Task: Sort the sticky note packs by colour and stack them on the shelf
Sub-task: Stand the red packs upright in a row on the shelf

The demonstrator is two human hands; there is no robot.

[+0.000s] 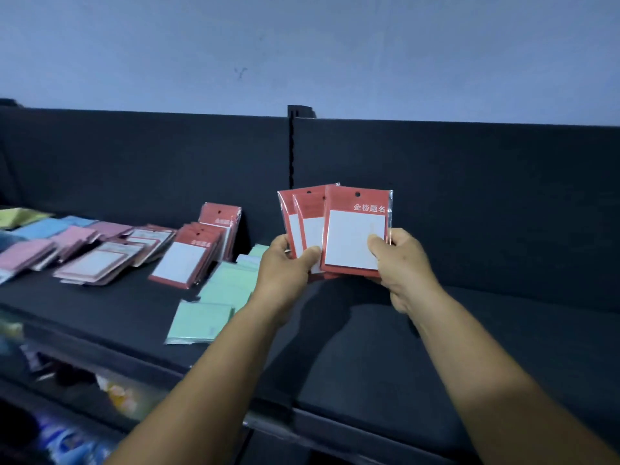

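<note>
Hands [342, 260] gripping fanned red packs [355, 229]

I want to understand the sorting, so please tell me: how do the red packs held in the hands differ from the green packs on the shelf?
The red packs are held upright and fanned, between the left hand and right hand; the green packs lie flat on the shelf. The red packs show a red border, a white pad and a hang hole; the green packs look plain green. Both are flat and roughly rectangular.

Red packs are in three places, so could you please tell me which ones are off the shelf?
The three fanned red packs held up between the left hand and right hand; the others rest on the shelf.
</note>
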